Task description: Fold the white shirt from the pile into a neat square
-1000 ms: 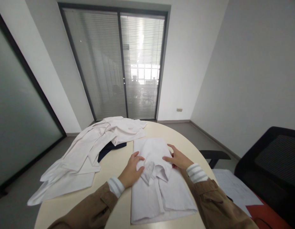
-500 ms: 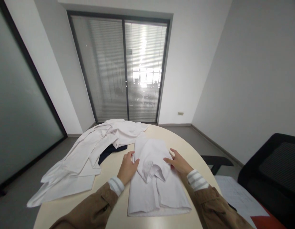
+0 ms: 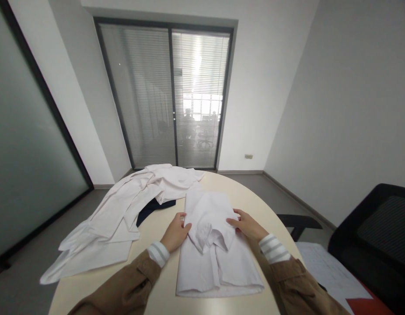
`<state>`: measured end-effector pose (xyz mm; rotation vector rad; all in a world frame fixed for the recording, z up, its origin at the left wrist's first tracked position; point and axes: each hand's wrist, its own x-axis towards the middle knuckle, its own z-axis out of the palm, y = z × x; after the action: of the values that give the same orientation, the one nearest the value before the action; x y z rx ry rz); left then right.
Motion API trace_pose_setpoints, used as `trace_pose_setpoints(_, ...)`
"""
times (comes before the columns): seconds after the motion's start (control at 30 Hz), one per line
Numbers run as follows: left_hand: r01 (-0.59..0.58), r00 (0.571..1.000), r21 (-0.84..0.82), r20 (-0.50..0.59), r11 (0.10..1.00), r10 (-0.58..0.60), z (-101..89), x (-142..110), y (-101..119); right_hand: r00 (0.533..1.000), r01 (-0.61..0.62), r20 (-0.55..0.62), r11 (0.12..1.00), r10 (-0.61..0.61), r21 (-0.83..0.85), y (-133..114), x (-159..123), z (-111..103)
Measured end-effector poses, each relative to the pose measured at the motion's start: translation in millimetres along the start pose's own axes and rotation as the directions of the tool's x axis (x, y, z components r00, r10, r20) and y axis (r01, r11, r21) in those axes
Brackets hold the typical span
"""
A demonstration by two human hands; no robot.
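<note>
A folded white garment (image 3: 202, 267), with a front slit and a rumpled sleeve end on top, lies on the round table in front of me. At its left edge my left hand (image 3: 176, 231) is closing, the thumb on the cloth and the fingertips by the side. My right hand (image 3: 247, 225) pinches the opposite edge, thumb on top and the other fingers partly hidden at the side. Between both hands the upper part of the garment is bunched in a thicker layer.
More white clothing (image 3: 123, 205) is heaped on the table's left side, draping over its edge. Dark navy cloth (image 3: 153, 210) pokes out beneath it. A black office chair (image 3: 376, 227) stands right, near papers (image 3: 333, 267) and a red item (image 3: 360, 306). The pale tabletop (image 3: 159, 284) has a curved edge.
Both hands have come in slightly closer on the garment's side edges, and the right fingers have lowered and drawn nearer the thumb. The garment keeps its place.
</note>
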<state>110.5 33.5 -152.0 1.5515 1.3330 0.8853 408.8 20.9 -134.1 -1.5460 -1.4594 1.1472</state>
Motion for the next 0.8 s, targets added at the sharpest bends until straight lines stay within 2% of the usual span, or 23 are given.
trace_pose_setpoints(0.07, 0.004, 0.999, -0.054, 0.035, 0.999, -0.002, -1.0, -3, 2, 0.998, -0.033, 0.053, 0.998, 0.031, 0.052, -4, -4, -3)
trace_pose_setpoints(0.17, 0.03, 0.993, -0.09, 0.117, 0.996, -0.019, -7.6, -9, 3, 0.979, 0.017, 0.2, 0.993, -0.04, 0.118, -14, -15, -12)
trace_pose_setpoints(0.3, -0.025, 0.973, 0.029, 0.23, 0.999, 0.018, -19.7, -17, 1, 0.885, 0.097, 0.448, 0.992, -0.125, 0.086, -29, -30, -23)
trace_pose_setpoints(0.37, -0.04, 0.962, 0.033, 0.272, 0.999, 0.029, -22.0, -21, 2, 0.85, 0.121, 0.51, 0.991, -0.133, 0.057, -32, -34, -25)
trace_pose_setpoints(0.43, -0.022, 0.959, -0.032, 0.281, 0.999, 0.03, -20.3, -24, 2, 0.847, 0.119, 0.514, 0.991, -0.137, 0.068, -31, -34, -24)
trace_pose_setpoints(0.5, -0.037, 0.969, -0.073, 0.24, 0.997, 0.054, -15.9, -27, 2, 0.861, 0.085, 0.492, 0.99, -0.129, 0.111, -28, -33, -22)
trace_pose_setpoints(0.6, -0.161, 0.974, 0.004, 0.164, 0.987, 0.159, -8.4, -29, -4, 0.874, 0.059, 0.469, 0.986, -0.125, 0.153, -23, -31, -19)
trace_pose_setpoints(0.73, -0.279, 0.949, 0.099, 0.183, 0.955, 0.258, -3.0, -18, -9, 0.871, 0.132, 0.456, 0.981, -0.185, 0.145, -18, -24, -16)
trace_pose_setpoints(0.8, -0.294, 0.947, 0.119, 0.171, 0.949, 0.272, -2.9, -8, -7, 0.902, 0.176, 0.379, 0.978, -0.207, 0.115, -12, -16, -13)
